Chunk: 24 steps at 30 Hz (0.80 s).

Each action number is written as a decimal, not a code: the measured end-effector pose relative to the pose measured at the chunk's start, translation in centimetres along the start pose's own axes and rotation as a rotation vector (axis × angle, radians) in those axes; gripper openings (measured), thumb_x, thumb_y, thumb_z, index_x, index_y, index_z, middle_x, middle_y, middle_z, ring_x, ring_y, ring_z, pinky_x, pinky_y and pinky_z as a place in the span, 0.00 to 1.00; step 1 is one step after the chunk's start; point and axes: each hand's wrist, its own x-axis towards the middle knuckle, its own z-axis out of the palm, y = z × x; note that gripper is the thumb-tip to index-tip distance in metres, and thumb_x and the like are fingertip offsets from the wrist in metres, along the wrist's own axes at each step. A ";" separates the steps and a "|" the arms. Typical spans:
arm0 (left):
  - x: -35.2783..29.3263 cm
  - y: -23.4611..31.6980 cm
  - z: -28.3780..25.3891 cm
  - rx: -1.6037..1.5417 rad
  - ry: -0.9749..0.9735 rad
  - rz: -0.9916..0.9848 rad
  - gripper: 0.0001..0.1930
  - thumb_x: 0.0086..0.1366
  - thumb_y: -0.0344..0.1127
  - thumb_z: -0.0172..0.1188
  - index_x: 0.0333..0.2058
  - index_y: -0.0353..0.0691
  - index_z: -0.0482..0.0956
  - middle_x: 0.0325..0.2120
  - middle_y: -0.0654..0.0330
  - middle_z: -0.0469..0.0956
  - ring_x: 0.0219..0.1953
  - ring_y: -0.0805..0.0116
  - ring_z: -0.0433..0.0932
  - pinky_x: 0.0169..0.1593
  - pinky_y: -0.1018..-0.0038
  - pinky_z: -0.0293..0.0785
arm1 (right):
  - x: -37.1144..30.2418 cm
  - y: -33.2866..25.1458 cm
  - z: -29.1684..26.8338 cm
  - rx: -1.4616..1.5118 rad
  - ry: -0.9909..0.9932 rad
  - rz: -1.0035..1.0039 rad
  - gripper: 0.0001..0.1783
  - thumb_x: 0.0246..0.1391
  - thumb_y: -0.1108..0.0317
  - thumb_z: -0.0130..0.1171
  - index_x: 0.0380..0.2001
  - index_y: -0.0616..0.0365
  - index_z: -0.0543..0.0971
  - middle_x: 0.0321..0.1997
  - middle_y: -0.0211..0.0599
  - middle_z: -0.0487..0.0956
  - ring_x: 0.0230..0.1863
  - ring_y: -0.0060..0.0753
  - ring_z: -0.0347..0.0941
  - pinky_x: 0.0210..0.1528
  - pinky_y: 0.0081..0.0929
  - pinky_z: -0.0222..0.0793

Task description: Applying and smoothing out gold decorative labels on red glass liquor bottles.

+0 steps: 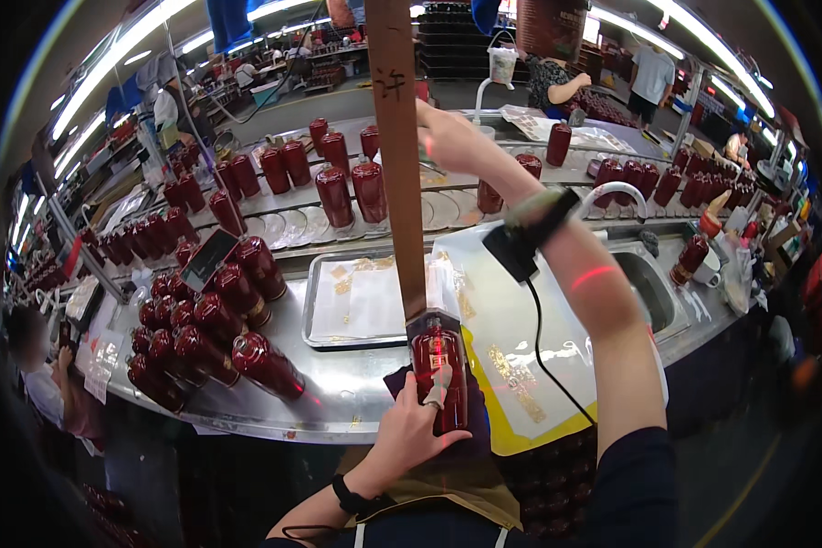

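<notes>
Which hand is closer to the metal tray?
Left. The left hand grips a red bottle just below the tray's front right corner. The right hand is raised farther back, holding the top of the long brown strip.

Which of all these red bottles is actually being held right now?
The red bottle at the near counter edge: the left hand grips it, under a wooden strip. The others stand untouched.

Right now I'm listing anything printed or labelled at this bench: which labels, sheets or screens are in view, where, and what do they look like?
Strip: long brown band with a dark mark, rising from the red bottle that the left hand steadies; the right hand holds it up high.
Gold label pieces: on the white and yellow sheet, right of the bottle.
Dark flat screen-like slab: tilted atop the bottles on the left.
Paper sheets: white, far left bench edge.
</notes>
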 end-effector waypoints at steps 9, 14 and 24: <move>1.2 0.7 0.6 0.123 0.000 0.034 0.56 0.50 0.68 0.74 0.74 0.52 0.61 0.51 0.34 0.69 0.42 0.39 0.81 0.40 0.56 0.83 | 12.6 5.9 2.0 0.939 -0.197 -0.082 0.19 0.59 0.59 0.66 0.45 0.64 0.82 0.40 0.42 0.80 0.38 0.28 0.74 0.41 0.28 0.71; 1.5 0.7 -1.0 0.061 -0.044 -0.061 0.57 0.49 0.70 0.73 0.74 0.54 0.61 0.47 0.40 0.71 0.38 0.42 0.81 0.38 0.56 0.82 | 11.6 3.1 1.5 0.270 -0.172 -0.364 0.19 0.61 0.60 0.62 0.48 0.64 0.81 0.42 0.47 0.81 0.41 0.37 0.76 0.45 0.32 0.73; 3.2 -0.5 0.2 0.046 0.078 -0.074 0.58 0.46 0.72 0.73 0.73 0.53 0.65 0.34 0.46 0.75 0.27 0.49 0.80 0.28 0.60 0.77 | -10.7 5.0 1.5 -0.017 -0.230 0.226 0.22 0.64 0.66 0.58 0.61 0.56 0.77 0.50 0.54 0.84 0.51 0.51 0.81 0.56 0.39 0.73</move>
